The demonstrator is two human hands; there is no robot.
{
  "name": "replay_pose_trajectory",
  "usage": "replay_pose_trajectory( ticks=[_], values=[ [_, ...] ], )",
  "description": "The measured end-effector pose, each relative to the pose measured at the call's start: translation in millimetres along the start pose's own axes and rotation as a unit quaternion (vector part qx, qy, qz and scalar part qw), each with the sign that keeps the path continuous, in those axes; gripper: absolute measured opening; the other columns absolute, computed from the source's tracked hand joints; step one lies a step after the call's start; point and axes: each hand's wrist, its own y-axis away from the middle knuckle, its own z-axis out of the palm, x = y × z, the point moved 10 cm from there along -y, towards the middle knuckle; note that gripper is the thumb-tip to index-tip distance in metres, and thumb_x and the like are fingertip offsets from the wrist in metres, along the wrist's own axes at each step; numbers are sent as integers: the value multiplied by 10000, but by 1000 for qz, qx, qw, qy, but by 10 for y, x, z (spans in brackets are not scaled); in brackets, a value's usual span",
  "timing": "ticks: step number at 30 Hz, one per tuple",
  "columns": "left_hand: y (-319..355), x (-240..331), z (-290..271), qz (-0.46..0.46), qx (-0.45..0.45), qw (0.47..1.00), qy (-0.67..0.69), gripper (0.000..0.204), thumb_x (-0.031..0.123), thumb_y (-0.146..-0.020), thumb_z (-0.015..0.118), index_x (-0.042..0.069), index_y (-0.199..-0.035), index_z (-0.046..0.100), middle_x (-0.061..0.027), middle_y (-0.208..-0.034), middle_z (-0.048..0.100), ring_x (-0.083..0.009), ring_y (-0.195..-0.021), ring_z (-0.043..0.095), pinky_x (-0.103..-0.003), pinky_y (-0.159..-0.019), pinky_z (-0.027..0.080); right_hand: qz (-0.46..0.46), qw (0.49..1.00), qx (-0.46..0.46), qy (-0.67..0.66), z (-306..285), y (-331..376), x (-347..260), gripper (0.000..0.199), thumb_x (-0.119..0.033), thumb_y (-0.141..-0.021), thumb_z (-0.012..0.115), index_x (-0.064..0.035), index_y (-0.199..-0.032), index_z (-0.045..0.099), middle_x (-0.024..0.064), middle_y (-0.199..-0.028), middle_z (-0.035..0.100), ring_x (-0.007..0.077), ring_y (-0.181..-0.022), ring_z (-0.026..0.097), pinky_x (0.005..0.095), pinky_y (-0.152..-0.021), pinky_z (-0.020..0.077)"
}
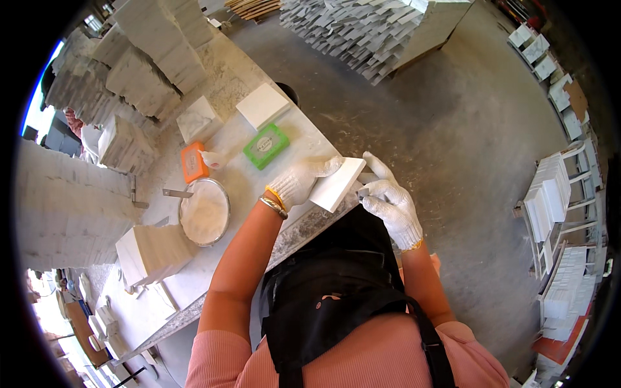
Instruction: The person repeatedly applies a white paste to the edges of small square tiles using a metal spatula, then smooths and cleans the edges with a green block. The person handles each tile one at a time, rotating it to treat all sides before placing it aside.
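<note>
My left hand (pixel 303 180), in a white knit glove, grips a white rectangular stone tile (pixel 336 186) over the table's near edge. The tile is tilted, with one long edge facing right. Close by that edge is my right hand (pixel 394 210), gloved too, its thumb and fingers pinching a small grey piece (pixel 363 192) whose kind I cannot make out. On the table left of my hands stand a green block-shaped pad (pixel 266 146), an orange one (pixel 193 161) and a round metal bowl (pixel 228 221) of pale paste or powder. A flat metal tool (pixel 176 193) rests across the bowl's rim.
Two pale tiles (pixel 262 106) lie farther back on the dusty table (pixel 304 139). Tall stacks of marble tiles (pixel 71 207) crowd its left side, with a shorter stack (pixel 152 255) near the bowl. Racks of white tiles (pixel 546 197) line the right. A big tile pile (pixel 362 32) stands ahead.
</note>
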Motion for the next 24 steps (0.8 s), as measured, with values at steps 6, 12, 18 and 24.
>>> replay_pose_trajectory(
  ticks=[6, 12, 18, 24],
  values=[
    [35, -394, -23, -54, -88, 995, 8, 515, 425, -1016, 589, 0, -1305, 626, -87, -1212, 679, -146, -1053, 636, -308, -918, 510, -123, 980, -150, 40, 334, -176, -188, 291, 44, -704, 829, -81, -957, 762, 149, -1438, 554, 290, -1277, 577, 387, -1051, 480],
    [168, -299, -72, -64, -85, 992, 64, 656, 501, -1022, 530, -21, -1418, 517, -134, -1333, 614, -216, -1158, 605, -357, -1004, 476, -148, 982, -100, 53, 459, -291, -246, 251, 15, -695, 837, -52, -921, 752, 106, -1233, 659, 249, -1107, 653, 337, -958, 528],
    [624, 11, -428, 123, 38, 988, 81, 771, 552, -952, 626, -6, -1464, 478, -151, -1407, 560, -252, -1318, 501, -416, -1129, 365, 15, 998, 15, -53, 298, -284, 315, 161, 36, -753, 796, 6, -902, 744, 97, -1207, 663, 185, -1020, 652, 305, -878, 530],
    [741, 328, -274, 120, 167, 952, -226, 561, 152, -845, 783, -1, -1350, 591, -98, -1226, 673, -187, -1129, 610, -350, -1007, 471, 61, 996, 48, -43, 397, -280, 490, 113, 11, -813, 772, 1, -922, 749, 49, -1058, 697, 121, -898, 623, 256, -819, 500]
  ],
)
